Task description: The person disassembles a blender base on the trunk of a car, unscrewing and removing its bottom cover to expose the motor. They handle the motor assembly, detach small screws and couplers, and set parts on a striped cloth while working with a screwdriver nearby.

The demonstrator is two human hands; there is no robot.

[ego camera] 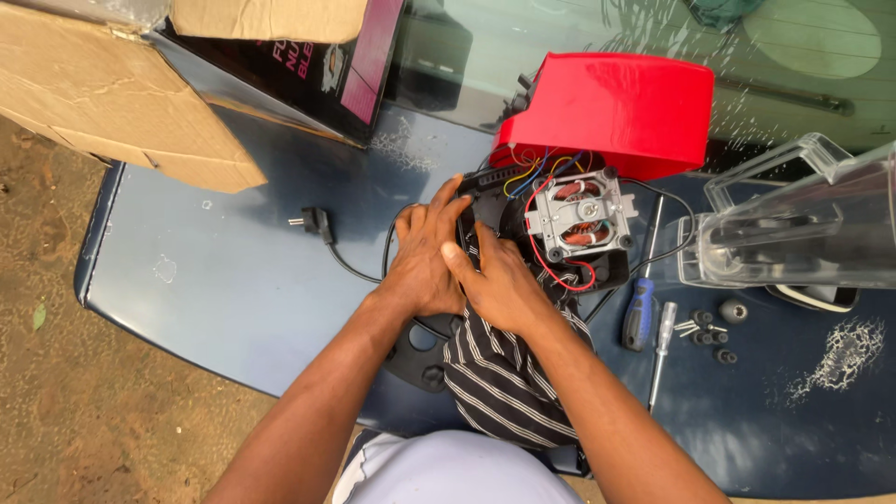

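Several things ring the exposed motor (577,217): left of it a cardboard box (121,103) and power plug (313,222), behind it the red housing (616,107), right of it two screwdrivers (642,308) and a clear jug (793,229). Just left of the motor, my left hand (422,257) and right hand (499,285) curl around its black base (485,187), over a striped cloth (504,373).

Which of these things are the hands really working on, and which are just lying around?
In hand:
left hand and right hand on the black motor base
motor
coloured wires

Lying about:
red housing
clear jug
two screwdrivers
screws
plug
cardboard box
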